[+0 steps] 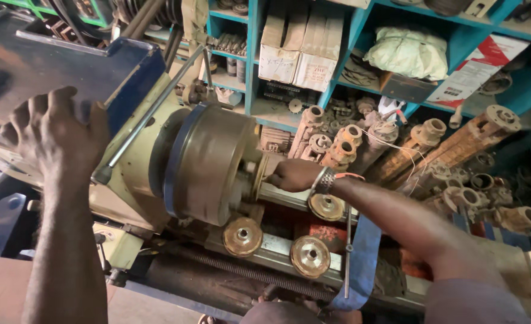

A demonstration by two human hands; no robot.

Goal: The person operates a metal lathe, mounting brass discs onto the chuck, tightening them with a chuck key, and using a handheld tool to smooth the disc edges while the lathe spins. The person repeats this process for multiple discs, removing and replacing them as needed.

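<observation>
The right hand's grip is closed around a small brass-coloured ring seated at the face of the lathe chuck, fingers wrapped round it and pressing it against the chuck, seemingly to keep it square there. The left hand, well to the left of that grip, lies flat and spread on the blue headstock cover, holding nothing; it looks like a bracing rest. A long steel lever slants between the two hands. Just below the right grip, three dull brass discs with centre holes lie on the greasy lathe bed, close to reach. Beyond the grip, rusty cast pipe fittings stand crowded under blue shelves with dusty cardboard boxes.
</observation>
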